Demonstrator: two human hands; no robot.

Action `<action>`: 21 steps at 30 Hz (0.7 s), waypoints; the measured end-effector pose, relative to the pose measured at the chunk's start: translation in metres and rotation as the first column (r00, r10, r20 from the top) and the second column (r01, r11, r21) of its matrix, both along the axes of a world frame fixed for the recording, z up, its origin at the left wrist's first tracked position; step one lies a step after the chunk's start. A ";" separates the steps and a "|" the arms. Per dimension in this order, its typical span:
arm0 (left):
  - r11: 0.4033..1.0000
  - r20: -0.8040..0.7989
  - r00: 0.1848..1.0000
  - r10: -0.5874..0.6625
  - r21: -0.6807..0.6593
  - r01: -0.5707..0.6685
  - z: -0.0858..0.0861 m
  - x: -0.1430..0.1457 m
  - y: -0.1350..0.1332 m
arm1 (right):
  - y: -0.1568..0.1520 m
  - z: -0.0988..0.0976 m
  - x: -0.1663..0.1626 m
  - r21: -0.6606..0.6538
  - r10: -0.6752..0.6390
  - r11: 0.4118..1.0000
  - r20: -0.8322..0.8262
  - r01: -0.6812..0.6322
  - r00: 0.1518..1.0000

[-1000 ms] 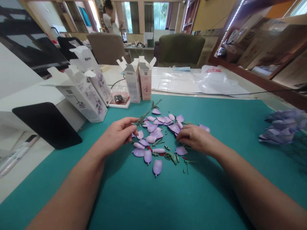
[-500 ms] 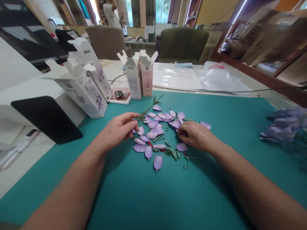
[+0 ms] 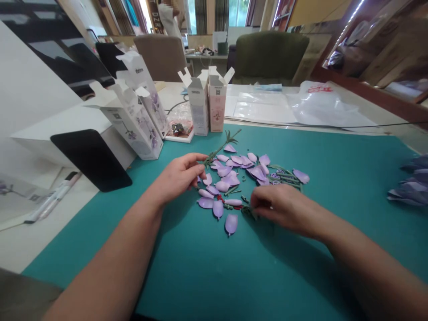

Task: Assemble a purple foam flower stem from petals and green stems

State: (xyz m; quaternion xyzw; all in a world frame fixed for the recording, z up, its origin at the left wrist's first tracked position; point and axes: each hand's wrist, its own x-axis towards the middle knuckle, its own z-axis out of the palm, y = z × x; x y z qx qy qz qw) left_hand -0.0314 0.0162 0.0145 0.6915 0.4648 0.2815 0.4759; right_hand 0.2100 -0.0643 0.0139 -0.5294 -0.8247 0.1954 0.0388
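Note:
My left hand is closed with thumb and index finger on the lower end of a green plastic flower stem, which slants up to the right with small leaves near its top. Loose light-purple petals lie in a pile between my hands. My right hand has its fingers curled down over small dark-green parts at the near right of the pile; its fingertips are partly hidden, and what they pinch cannot be made out. Short green stem pieces lie just beyond my right hand.
White flower boxes and two narrow open boxes stand at the back. A black tablet-like panel leans at the left, near pens. Purple flowers lie far right on the green mat. A person stands behind.
My right hand has left the petals and come toward me onto the green parts. My left hand stays at the stem. The view has swung slightly left.

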 end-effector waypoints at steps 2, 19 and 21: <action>1.000 0.008 1.000 -0.004 -0.006 0.004 0.000 0.000 0.000 | -0.010 -0.001 -0.012 -0.018 0.083 0.996 -0.012 -0.083 0.996; 1.000 0.051 0.999 -0.015 -0.004 0.015 0.005 -0.002 -0.002 | -0.041 -0.023 -0.030 0.040 0.176 0.984 0.004 -0.176 0.984; 1.000 0.040 0.999 -0.011 0.000 0.011 0.005 -0.002 -0.002 | -0.026 -0.022 -0.036 0.180 0.153 0.972 0.006 -0.152 0.988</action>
